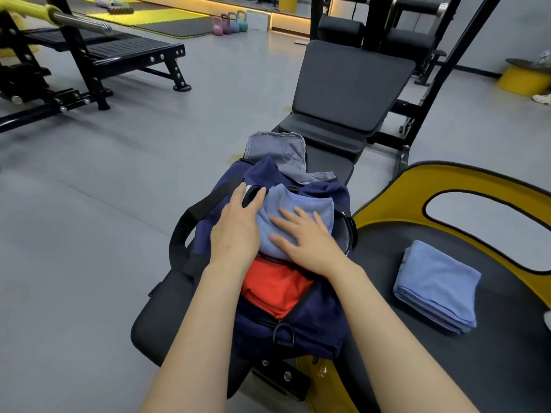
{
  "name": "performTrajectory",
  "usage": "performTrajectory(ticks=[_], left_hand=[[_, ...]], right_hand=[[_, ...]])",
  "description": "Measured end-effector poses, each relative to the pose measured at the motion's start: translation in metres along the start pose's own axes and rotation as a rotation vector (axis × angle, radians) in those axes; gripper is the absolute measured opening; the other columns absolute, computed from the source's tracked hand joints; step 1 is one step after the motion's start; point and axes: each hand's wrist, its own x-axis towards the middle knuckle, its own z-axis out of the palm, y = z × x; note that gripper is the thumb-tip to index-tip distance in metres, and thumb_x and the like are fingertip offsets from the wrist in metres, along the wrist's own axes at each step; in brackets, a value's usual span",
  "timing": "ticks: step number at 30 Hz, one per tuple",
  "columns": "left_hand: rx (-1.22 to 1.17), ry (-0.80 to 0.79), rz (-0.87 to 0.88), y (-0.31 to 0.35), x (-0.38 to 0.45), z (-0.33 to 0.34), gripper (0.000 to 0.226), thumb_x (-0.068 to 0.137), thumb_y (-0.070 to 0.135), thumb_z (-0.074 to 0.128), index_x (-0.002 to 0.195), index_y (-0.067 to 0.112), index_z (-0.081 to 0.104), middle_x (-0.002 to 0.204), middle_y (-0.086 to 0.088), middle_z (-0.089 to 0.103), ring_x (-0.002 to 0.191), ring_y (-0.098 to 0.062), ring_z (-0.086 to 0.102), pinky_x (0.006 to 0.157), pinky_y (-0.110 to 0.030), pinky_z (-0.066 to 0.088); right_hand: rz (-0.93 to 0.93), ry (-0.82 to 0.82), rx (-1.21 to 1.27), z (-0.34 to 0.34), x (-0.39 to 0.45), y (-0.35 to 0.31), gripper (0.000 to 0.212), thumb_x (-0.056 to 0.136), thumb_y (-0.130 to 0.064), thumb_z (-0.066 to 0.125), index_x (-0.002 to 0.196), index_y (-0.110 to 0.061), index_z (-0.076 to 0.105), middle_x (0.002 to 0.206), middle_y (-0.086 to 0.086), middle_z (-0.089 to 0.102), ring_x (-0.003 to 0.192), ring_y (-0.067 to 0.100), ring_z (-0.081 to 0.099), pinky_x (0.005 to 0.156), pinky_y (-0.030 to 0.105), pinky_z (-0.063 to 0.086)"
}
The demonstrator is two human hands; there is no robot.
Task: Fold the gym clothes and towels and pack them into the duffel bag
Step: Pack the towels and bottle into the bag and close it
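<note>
Towel [293,210] under both flat hands [310,242]

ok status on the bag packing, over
Both hands, left hand and right hand, flat on blue towel in open duffel bag. Orange garment underneath. Second folded towel waits outside, right.

No readable text, label, brand or number is showing anywhere; the yellow bin [286,3] at the top edge is carrying dark marks, perhaps lettering, too blurred and cropped to make out
</note>
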Motion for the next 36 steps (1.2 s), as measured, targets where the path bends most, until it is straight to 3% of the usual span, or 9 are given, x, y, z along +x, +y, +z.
performTrajectory(ticks=[2,4,7,11,14,18,27,32,36], left_hand=[[0.017,0.019,0.020,0.002,0.002,0.000,0.059,0.096,0.007,0.037,0.147,0.036,0.028,0.158,0.000,0.011,0.140,-0.021,0.025,0.096,-0.036,0.040],[0.115,0.010,0.034,0.008,0.009,-0.007,0.062,0.095,0.006,0.040,0.149,0.032,0.024,0.159,-0.001,0.007,0.144,-0.019,0.015,0.100,-0.036,0.037],[0.336,-0.030,0.146,0.018,0.041,-0.020,0.055,0.094,0.005,0.043,0.145,0.022,0.032,0.154,-0.002,0.021,0.141,-0.021,0.022,0.099,-0.037,0.037],[0.623,-0.255,0.217,0.029,0.078,-0.010,0.030,0.091,0.003,0.048,0.118,0.015,0.055,0.117,-0.004,0.056,0.112,-0.025,0.055,0.071,-0.031,0.036],[0.680,-0.239,0.228,0.028,0.091,-0.004,0.032,0.090,0.000,0.049,0.120,0.009,0.054,0.111,-0.007,0.061,0.104,-0.027,0.058,0.067,-0.030,0.036],[0.569,-0.183,0.187,0.024,0.105,-0.008,0.030,0.091,-0.002,0.045,0.117,0.005,0.058,0.116,-0.015,0.060,0.108,-0.034,0.058,0.074,-0.033,0.041],[0.092,0.136,0.097,0.042,0.113,-0.032,0.027,0.092,0.009,0.044,0.103,0.009,0.068,0.103,-0.019,0.065,0.095,-0.040,0.058,0.072,-0.035,0.041],[-0.061,0.036,0.055,0.024,0.090,-0.017,0.030,0.094,0.009,0.046,0.120,0.012,0.062,0.119,-0.014,0.064,0.111,-0.034,0.056,0.087,-0.035,0.043],[-0.227,-0.001,0.026,0.011,0.056,-0.006,0.048,0.093,-0.004,0.041,0.138,0.010,0.047,0.141,-0.013,0.048,0.132,-0.027,0.042,0.104,-0.031,0.032]], right_hand=[[0.022,0.327,0.136,-0.013,0.001,0.012,0.035,0.099,-0.026,0.050,0.132,-0.018,0.057,0.142,0.002,0.050,0.136,0.024,0.037,0.113,0.032,0.020],[0.144,0.497,0.130,-0.030,0.004,0.029,0.035,0.094,-0.004,0.049,0.126,-0.011,0.061,0.134,0.005,0.056,0.128,0.024,0.046,0.106,0.028,0.031],[0.300,0.254,0.001,-0.052,0.011,0.045,0.055,0.086,0.004,0.044,0.134,-0.019,0.055,0.142,0.002,0.050,0.131,0.022,0.043,0.105,0.034,0.037],[0.262,-0.091,-0.024,-0.075,0.016,0.042,0.064,0.084,0.003,0.048,0.140,-0.029,0.047,0.138,0.005,0.053,0.122,0.028,0.048,0.093,0.033,0.044],[0.273,-0.155,-0.104,-0.079,0.022,0.051,0.064,0.086,0.002,0.048,0.142,-0.030,0.044,0.141,0.004,0.049,0.125,0.028,0.046,0.090,0.030,0.042],[0.350,0.197,-0.099,-0.069,0.032,0.056,0.036,0.090,-0.005,0.047,0.114,-0.020,0.069,0.117,0.008,0.066,0.105,0.032,0.058,0.071,0.030,0.042],[0.368,0.640,0.076,-0.086,0.041,0.040,0.021,0.093,-0.016,0.053,0.101,-0.009,0.071,0.100,0.010,0.070,0.095,0.029,0.061,0.080,0.037,0.052],[0.325,0.506,-0.081,-0.068,0.025,0.038,0.023,0.095,-0.012,0.049,0.111,-0.009,0.066,0.109,0.012,0.067,0.102,0.032,0.059,0.079,0.037,0.048],[-0.081,0.500,-0.154,-0.047,0.020,0.013,0.023,0.091,-0.012,0.055,0.107,-0.005,0.070,0.116,0.010,0.065,0.109,0.032,0.058,0.087,0.037,0.048]])
